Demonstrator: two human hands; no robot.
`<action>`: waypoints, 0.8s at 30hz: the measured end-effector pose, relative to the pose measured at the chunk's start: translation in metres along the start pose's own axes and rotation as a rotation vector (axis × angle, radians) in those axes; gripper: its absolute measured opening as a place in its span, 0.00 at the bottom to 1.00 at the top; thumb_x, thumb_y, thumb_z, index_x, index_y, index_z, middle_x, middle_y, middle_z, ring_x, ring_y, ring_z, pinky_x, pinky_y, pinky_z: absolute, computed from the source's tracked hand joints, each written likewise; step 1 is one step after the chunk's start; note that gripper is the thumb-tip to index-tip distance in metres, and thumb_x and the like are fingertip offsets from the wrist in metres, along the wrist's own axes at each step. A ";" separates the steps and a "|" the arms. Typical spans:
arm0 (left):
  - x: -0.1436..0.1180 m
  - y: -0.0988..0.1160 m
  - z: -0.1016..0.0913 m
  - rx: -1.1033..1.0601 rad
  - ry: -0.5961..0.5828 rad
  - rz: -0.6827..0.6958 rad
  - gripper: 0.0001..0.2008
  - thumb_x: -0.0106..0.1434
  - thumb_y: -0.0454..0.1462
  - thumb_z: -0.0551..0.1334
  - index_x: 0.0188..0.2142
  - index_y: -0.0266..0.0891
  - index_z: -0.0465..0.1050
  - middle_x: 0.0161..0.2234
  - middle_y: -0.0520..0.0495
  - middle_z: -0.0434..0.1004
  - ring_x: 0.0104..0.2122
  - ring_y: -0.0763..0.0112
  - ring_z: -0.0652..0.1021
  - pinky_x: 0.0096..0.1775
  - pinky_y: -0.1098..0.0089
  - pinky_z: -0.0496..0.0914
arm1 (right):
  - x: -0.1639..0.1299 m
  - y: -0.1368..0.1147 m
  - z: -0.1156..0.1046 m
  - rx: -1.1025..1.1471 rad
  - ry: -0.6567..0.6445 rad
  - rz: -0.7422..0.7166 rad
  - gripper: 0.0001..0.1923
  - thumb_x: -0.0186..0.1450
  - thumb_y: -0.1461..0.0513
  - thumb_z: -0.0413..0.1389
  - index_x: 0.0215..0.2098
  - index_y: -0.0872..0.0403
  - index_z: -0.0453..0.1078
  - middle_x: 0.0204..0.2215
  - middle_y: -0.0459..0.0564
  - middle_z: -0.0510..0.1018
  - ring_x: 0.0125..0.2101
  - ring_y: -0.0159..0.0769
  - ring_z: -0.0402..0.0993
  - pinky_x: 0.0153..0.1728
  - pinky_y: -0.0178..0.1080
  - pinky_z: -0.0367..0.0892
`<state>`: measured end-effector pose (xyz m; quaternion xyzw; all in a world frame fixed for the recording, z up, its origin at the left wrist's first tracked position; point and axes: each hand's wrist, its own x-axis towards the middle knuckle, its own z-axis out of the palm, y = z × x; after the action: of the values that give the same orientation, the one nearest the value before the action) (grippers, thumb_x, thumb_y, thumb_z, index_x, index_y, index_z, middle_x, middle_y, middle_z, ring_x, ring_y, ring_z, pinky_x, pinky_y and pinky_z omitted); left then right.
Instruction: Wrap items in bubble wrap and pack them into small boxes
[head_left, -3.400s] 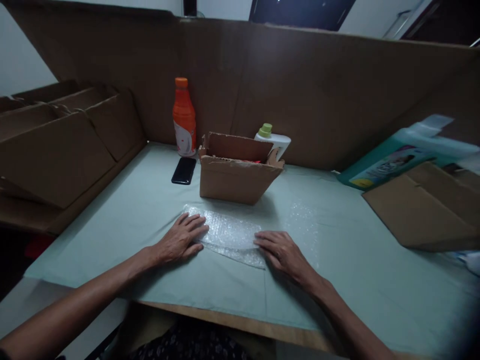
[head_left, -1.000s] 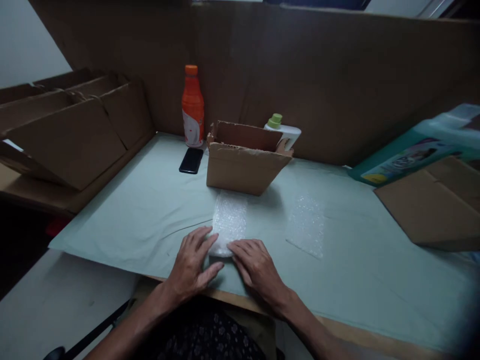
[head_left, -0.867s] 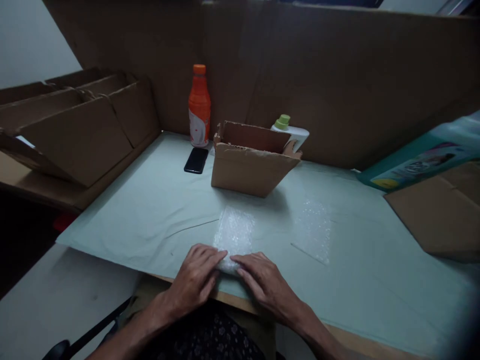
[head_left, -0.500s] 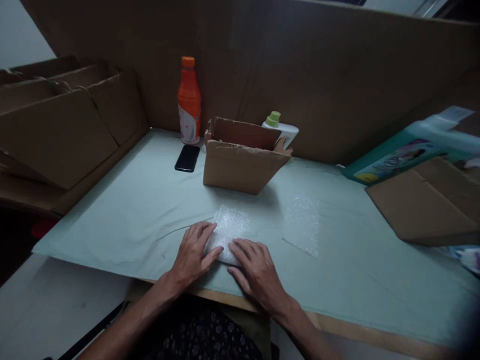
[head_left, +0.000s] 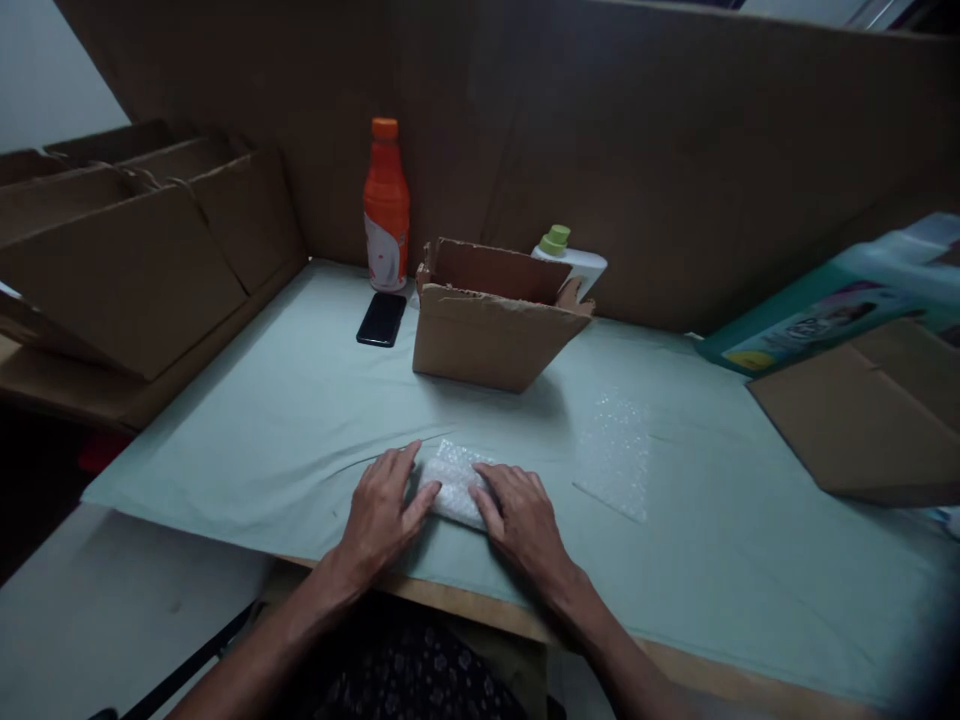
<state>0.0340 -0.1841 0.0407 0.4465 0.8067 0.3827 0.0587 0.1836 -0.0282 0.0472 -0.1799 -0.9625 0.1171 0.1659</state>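
Note:
A folded piece of bubble wrap [head_left: 458, 487] lies near the table's front edge, between both hands. Whatever it may enclose is hidden. My left hand [head_left: 381, 500] grips its left end, thumb on the near side and fingers along the far side. At the right end, my right hand [head_left: 520, 512] holds it the same way, with the thumb on top. A short flap of the wrap shows beyond the folded part. To the right of my right hand, a flat sheet of bubble wrap [head_left: 613, 455] lies on the pale green cloth [head_left: 315, 390].
Ahead stands an open cardboard box [head_left: 491, 340], with a white bottle with a green cap [head_left: 583, 264] behind it. A phone [head_left: 381, 320] and an orange bottle [head_left: 387, 205] are left of it. Cardboard bins [head_left: 127, 270] stand left; a teal jug [head_left: 795, 310] and cardboard piece [head_left: 862, 420] right.
The far part of the bubble wrap has been folded toward me, so less of it sticks out beyond my hands. My right hand has shifted slightly right. The view has moved slightly.

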 end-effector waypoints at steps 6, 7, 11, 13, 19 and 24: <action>-0.012 0.008 -0.011 -0.107 -0.161 -0.233 0.32 0.64 0.43 0.59 0.66 0.37 0.58 0.42 0.45 0.80 0.26 0.70 0.73 0.35 0.65 0.70 | -0.001 0.008 0.007 -0.088 0.086 0.044 0.20 0.69 0.57 0.54 0.56 0.58 0.71 0.56 0.63 0.75 0.56 0.54 0.68 0.53 0.54 0.65; -0.010 0.009 -0.010 -0.119 -0.177 -0.251 0.34 0.63 0.43 0.60 0.66 0.36 0.57 0.42 0.44 0.80 0.27 0.70 0.73 0.36 0.65 0.70 | -0.001 0.010 0.009 -0.074 0.079 0.042 0.20 0.69 0.57 0.55 0.55 0.59 0.71 0.57 0.63 0.74 0.59 0.56 0.66 0.55 0.55 0.64; 0.002 0.010 0.003 -0.312 -0.168 -0.324 0.37 0.60 0.43 0.62 0.66 0.35 0.54 0.38 0.46 0.77 0.29 0.70 0.75 0.36 0.67 0.72 | -0.005 0.016 0.012 0.055 0.017 0.051 0.13 0.69 0.58 0.54 0.49 0.53 0.75 0.58 0.59 0.74 0.62 0.54 0.64 0.56 0.56 0.63; 0.005 0.007 0.011 -0.457 -0.104 -0.350 0.37 0.59 0.41 0.62 0.66 0.35 0.54 0.42 0.44 0.75 0.32 0.71 0.77 0.36 0.68 0.74 | -0.007 0.017 0.010 0.105 0.016 0.067 0.12 0.69 0.59 0.54 0.47 0.52 0.75 0.58 0.58 0.74 0.62 0.53 0.65 0.56 0.58 0.64; 0.000 0.000 0.037 -0.577 -0.068 -0.304 0.38 0.57 0.33 0.62 0.66 0.35 0.52 0.50 0.38 0.74 0.36 0.70 0.79 0.38 0.66 0.77 | -0.010 0.018 0.002 0.179 0.049 0.028 0.09 0.66 0.60 0.55 0.43 0.51 0.76 0.57 0.58 0.76 0.60 0.53 0.69 0.54 0.58 0.68; 0.001 -0.002 0.046 -0.542 -0.187 -0.119 0.40 0.55 0.29 0.57 0.68 0.34 0.51 0.42 0.42 0.77 0.38 0.66 0.80 0.44 0.64 0.77 | -0.009 0.028 -0.006 0.243 -0.010 -0.001 0.20 0.65 0.57 0.58 0.55 0.50 0.73 0.58 0.61 0.75 0.59 0.55 0.70 0.55 0.59 0.69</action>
<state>0.0528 -0.1579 0.0073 0.3996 0.6912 0.5372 0.2721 0.2028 -0.0049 0.0423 -0.1577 -0.9421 0.2337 0.1815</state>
